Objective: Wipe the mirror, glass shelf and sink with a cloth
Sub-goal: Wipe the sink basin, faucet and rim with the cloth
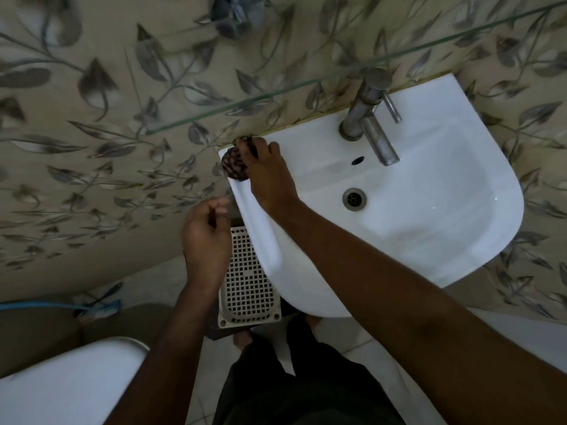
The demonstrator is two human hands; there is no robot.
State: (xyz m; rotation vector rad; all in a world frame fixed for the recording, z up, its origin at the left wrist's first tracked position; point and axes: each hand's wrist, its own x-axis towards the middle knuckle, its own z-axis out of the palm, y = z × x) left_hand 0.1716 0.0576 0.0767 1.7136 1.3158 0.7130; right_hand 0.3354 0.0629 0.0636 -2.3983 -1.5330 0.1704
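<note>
A white wall-hung sink (460, 167) fills the right half of the head view. My right hand (270, 176) presses a dark patterned cloth (234, 162) onto the sink's back left corner. My left hand (205, 234) hovers left of the sink's rim, fingers curled, holding nothing that I can make out. The glass shelf (276, 92) runs as a thin greenish edge across the wall above the sink. A steel tap (371, 115) stands at the sink's back, and the drain (353, 198) shows in the dry-looking basin. The mirror is out of view.
A white perforated grid (245, 280) lies below the sink's left rim. A white toilet lid (70, 384) sits at the lower left, with a blue hose (36, 305) and a brush on the floor behind it. Leaf-patterned tiles cover the wall.
</note>
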